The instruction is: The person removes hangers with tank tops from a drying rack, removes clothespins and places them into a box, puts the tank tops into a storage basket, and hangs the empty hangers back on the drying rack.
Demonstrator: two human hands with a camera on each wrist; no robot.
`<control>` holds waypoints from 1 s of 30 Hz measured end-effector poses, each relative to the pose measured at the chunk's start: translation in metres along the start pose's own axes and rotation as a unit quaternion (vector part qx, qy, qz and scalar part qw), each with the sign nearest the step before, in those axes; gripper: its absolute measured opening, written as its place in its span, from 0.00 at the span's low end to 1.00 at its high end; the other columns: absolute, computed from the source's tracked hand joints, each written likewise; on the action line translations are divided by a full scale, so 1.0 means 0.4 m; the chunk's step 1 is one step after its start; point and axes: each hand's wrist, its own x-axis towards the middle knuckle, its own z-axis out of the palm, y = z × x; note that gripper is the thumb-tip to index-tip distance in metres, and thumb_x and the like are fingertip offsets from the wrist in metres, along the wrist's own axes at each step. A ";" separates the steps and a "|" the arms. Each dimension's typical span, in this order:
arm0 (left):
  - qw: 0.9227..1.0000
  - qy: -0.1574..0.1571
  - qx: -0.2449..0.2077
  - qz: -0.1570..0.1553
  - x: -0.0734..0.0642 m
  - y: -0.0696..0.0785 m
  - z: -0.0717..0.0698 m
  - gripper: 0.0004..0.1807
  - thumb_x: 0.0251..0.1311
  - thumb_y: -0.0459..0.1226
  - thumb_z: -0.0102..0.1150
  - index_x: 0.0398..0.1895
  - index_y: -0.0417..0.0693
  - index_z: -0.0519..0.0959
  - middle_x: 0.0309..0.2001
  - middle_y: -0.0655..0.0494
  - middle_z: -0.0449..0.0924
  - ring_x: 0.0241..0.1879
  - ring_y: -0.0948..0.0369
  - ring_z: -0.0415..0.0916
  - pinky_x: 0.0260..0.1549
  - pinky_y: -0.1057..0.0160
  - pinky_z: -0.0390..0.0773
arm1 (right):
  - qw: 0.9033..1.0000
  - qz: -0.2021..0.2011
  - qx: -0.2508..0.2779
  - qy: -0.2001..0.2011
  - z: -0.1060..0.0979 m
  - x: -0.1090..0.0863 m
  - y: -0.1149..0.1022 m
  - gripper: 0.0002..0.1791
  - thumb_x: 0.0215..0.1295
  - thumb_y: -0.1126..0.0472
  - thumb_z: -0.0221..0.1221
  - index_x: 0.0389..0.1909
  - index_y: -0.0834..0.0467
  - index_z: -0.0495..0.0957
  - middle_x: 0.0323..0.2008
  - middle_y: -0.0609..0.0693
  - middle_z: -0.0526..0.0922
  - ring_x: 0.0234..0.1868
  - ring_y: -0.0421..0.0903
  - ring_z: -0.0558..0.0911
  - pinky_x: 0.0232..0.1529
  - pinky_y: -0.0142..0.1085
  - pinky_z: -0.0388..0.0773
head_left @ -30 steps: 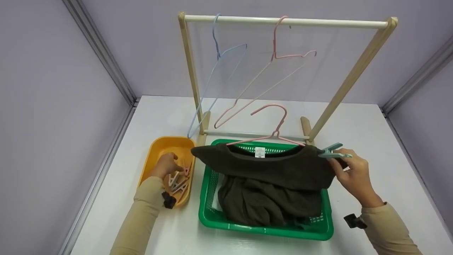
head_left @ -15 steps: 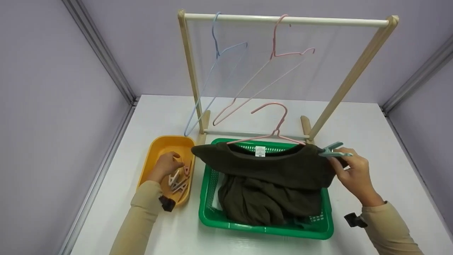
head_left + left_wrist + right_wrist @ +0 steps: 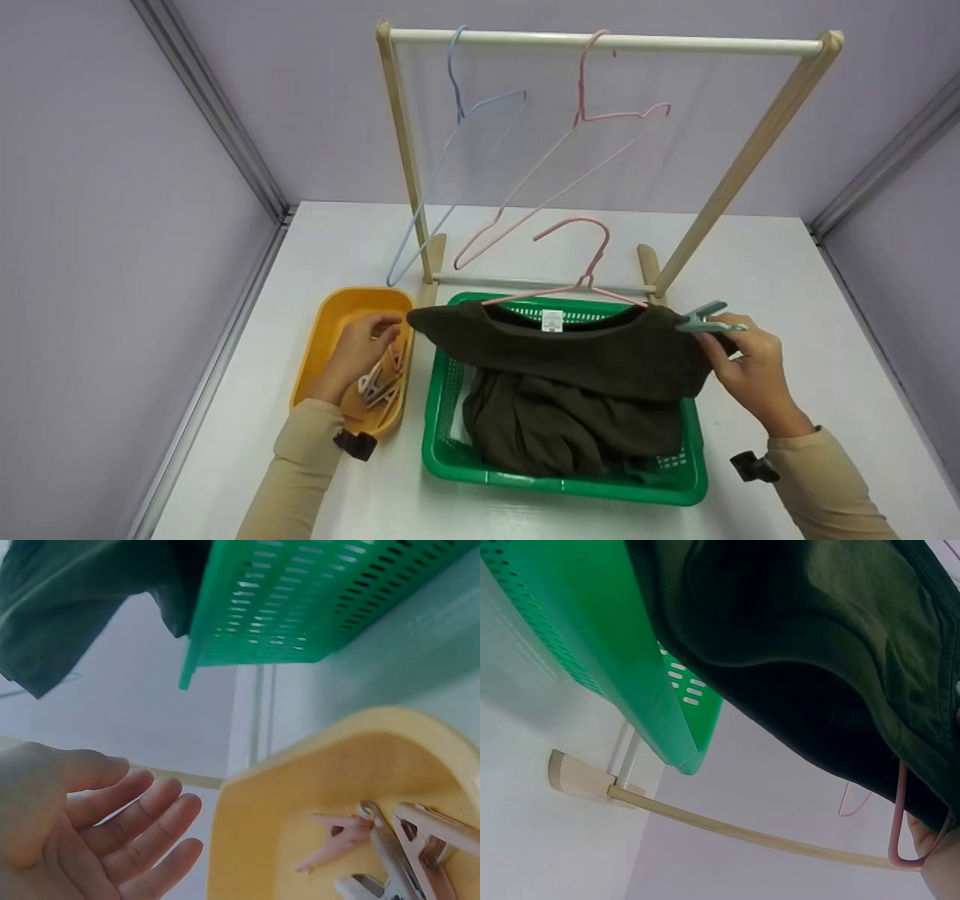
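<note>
A dark green shirt (image 3: 592, 360) hangs on a pink hanger (image 3: 589, 281) above the green basket, its lower part bunched inside. My right hand (image 3: 750, 367) pinches the shirt's right shoulder; in the right wrist view the hanger's end (image 3: 904, 840) shows beside the fingers. Clipped to that shoulder is a teal clothespin (image 3: 709, 319). My left hand (image 3: 361, 352) hovers over the yellow tray (image 3: 319, 337), its fingers loosely bent. The left wrist view shows nothing in its grasp. Several clothespins (image 3: 409, 855), pink and pale, lie in the tray below.
Behind the green basket (image 3: 562, 486) stands a wooden rack with a white rod (image 3: 690, 46). A blue hanger (image 3: 459, 105) and another pink hanger (image 3: 579, 105) hang from it. Grey-lilac panels (image 3: 127, 225) enclose the white table (image 3: 757, 262).
My left hand has shifted slightly up and right over the tray, toward the shirt, and its fingers have loosened. The right hand, shirt and clothespin have stayed in place.
</note>
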 end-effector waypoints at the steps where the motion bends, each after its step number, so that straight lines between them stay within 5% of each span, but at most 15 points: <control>1: 1.000 0.004 -0.005 0.007 -0.003 0.006 0.001 0.15 0.70 0.34 0.49 0.55 0.36 0.76 0.52 0.38 0.81 0.51 0.47 0.79 0.56 0.49 0.78 | 1.000 -0.001 -0.001 0.000 0.000 0.000 0.000 0.07 0.51 0.78 0.64 0.32 0.69 0.81 0.29 0.62 0.82 0.35 0.19 0.69 0.35 0.11 0.68; 7: 0.994 0.030 -0.086 0.063 -0.018 0.052 0.007 0.14 0.72 0.30 0.43 0.51 0.37 0.78 0.47 0.40 0.83 0.48 0.48 0.80 0.56 0.50 0.79 | 1.000 0.001 -0.004 0.006 0.004 -0.003 0.002 0.07 0.50 0.79 0.65 0.31 0.69 0.82 0.30 0.64 0.83 0.41 0.18 0.71 0.39 0.12 0.67; 14: 0.985 0.007 -0.145 0.097 -0.032 0.095 0.006 0.17 0.74 0.37 0.41 0.58 0.40 0.74 0.56 0.43 0.79 0.56 0.52 0.77 0.62 0.53 0.75 | 1.000 0.008 -0.002 0.004 0.006 -0.004 -0.003 0.15 0.41 0.86 0.64 0.31 0.69 0.82 0.30 0.64 0.83 0.41 0.18 0.71 0.39 0.12 0.67; 22: 0.981 -0.024 -0.039 0.187 -0.036 0.117 0.021 0.15 0.70 0.40 0.50 0.55 0.44 0.77 0.52 0.47 0.81 0.51 0.54 0.77 0.60 0.50 0.75 | 1.000 0.002 0.001 0.002 0.006 -0.007 -0.002 0.16 0.40 0.86 0.64 0.31 0.69 0.81 0.29 0.64 0.83 0.41 0.19 0.71 0.41 0.12 0.68; 30: 0.976 -0.017 0.028 0.216 -0.040 0.140 0.032 0.15 0.70 0.41 0.51 0.54 0.45 0.78 0.51 0.49 0.81 0.47 0.56 0.79 0.51 0.55 0.81 | 1.000 -0.004 0.007 0.002 0.013 -0.005 -0.003 0.15 0.40 0.86 0.64 0.30 0.69 0.81 0.30 0.64 0.82 0.41 0.19 0.71 0.40 0.12 0.68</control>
